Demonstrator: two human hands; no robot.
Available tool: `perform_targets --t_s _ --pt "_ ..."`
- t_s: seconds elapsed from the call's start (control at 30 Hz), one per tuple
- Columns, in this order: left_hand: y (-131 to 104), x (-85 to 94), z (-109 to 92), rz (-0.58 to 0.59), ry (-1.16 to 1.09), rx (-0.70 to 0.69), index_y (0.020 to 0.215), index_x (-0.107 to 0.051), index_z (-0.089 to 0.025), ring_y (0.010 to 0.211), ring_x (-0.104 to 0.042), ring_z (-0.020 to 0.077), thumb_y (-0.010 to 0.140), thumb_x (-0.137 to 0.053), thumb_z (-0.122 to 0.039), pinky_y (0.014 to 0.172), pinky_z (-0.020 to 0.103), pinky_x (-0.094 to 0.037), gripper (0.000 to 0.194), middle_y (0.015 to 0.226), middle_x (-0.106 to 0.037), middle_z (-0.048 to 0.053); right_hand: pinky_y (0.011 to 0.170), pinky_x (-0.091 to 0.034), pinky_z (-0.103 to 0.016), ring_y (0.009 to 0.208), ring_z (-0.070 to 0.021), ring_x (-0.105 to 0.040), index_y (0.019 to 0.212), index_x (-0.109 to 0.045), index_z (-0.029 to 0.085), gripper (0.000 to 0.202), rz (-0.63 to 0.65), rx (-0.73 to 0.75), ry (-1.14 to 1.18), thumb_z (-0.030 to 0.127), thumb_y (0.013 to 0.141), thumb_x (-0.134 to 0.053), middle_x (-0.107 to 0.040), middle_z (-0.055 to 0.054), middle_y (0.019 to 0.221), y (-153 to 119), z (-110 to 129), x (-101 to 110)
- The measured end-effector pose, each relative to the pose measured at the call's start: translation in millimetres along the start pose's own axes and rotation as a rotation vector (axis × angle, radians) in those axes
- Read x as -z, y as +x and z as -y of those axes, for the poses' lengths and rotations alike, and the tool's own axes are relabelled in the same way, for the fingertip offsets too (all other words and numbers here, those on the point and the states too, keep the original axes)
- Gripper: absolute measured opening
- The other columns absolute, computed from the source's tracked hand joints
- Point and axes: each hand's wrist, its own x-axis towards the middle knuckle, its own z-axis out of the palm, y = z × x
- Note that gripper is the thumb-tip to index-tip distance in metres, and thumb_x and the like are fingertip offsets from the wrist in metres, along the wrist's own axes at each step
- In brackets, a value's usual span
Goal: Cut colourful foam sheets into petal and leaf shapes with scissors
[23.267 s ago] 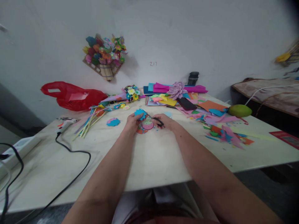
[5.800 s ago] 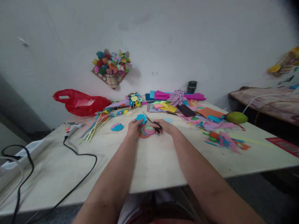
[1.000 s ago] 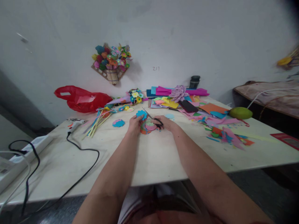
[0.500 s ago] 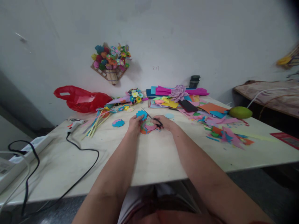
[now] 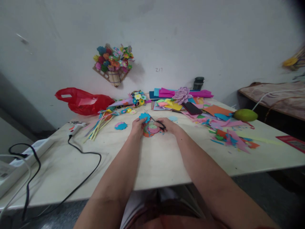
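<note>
Table (image 5: 154, 165): bare near edge, paper scraps (image 5: 228, 135) far right. Left hand (image 5: 137, 126) pinching blue paper flower (image 5: 144, 117) above stacked discs (image 5: 150, 129). Right hand (image 5: 168, 124) clamped on scissors (image 5: 154, 121); long axis up-left, tips at flower's right edge.

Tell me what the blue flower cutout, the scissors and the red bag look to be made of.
Blue flower cutout, held by the left hand: likely matte craft paper or thin foam; flat colour, cleanly cut scalloped edge.
Scissors, in the right hand: thin metal-looking blades, dark handles, probably plastic.
Red bag: thin plastic film; glossy, crumpled, slightly see-through.
</note>
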Motion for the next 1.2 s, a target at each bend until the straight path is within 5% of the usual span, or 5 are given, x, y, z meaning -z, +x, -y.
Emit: perform_targets --t_s 1.2 --pt "2.2 3.7 -0.5 -0.018 -0.032 -0.018 0.069 -0.065 -0.012 0.067 -0.064 0.0146 0.057 -0.073 -0.01 0.077 0.031 -0.052 0.015 0.069 -0.068 0.004 0.031 -0.025 -0.015 0.033 -0.0047 -0.041 0.067 -0.05 0.016 0.025 0.043 -0.054 0.04 0.038 0.074 -0.061 -0.049 0.005 0.046 0.5 -0.7 1.2"
